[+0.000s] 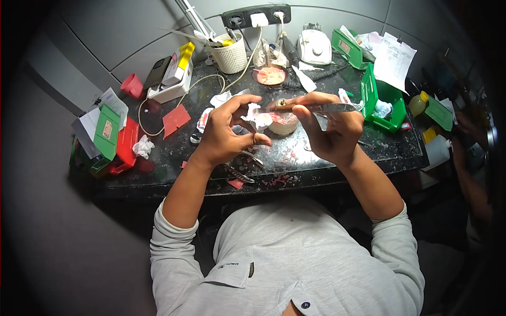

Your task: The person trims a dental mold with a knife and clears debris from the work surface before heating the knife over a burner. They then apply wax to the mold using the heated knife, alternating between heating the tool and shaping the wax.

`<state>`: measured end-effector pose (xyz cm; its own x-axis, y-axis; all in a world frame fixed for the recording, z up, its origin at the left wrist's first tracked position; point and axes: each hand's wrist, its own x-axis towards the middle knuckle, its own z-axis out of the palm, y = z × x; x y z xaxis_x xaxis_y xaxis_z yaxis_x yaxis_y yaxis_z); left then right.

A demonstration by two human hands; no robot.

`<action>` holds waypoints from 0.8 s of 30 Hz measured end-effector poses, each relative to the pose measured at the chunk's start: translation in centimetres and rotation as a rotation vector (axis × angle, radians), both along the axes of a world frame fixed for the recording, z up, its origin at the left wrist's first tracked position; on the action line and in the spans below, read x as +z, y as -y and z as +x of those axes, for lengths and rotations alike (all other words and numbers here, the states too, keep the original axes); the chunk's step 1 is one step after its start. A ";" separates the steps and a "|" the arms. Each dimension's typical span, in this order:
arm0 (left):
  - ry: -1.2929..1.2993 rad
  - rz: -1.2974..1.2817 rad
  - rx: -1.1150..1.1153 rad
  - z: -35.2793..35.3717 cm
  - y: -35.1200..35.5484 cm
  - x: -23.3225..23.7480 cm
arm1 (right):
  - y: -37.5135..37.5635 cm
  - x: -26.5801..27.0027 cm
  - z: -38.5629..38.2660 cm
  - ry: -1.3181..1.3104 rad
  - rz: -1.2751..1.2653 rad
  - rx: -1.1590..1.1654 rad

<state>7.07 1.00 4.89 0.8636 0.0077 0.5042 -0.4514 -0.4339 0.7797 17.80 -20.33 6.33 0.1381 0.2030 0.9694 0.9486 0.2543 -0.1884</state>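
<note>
Above the black worktop, my left hand (226, 126) is curled around a crumpled white piece (256, 118), held between thumb and fingers. My right hand (332, 126) grips a slim tool with a brown part and a metallic shaft (337, 107); its brown end points toward the white piece. Below and between the hands sits a round pale block with pink on top (283, 124), partly hidden by the right fingers and the tool.
A pan of pink material (271, 75), a white tool cup (229, 56) and a white device (314, 47) stand behind. Green bins (387, 124) are at the right, a red bin (125, 149) at the left. Pink scraps and metal tools lie in front. Another person's arm (469, 184) shows far right.
</note>
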 end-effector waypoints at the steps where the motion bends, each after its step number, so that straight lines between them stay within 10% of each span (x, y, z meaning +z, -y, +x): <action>1: -0.009 0.006 0.001 -0.1 0.1 0.2 | 0.0 -0.1 0.0 -0.020 0.011 -0.001; 24: -0.035 -0.012 -0.015 -0.1 -0.1 0.1 | -0.1 0.2 0.0 0.012 -0.001 0.054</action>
<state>6.96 1.06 5.01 0.8805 0.0004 0.4740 -0.4306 -0.4174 0.8002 17.78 -20.24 6.52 0.1147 0.2111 0.9707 0.9357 0.3052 -0.1770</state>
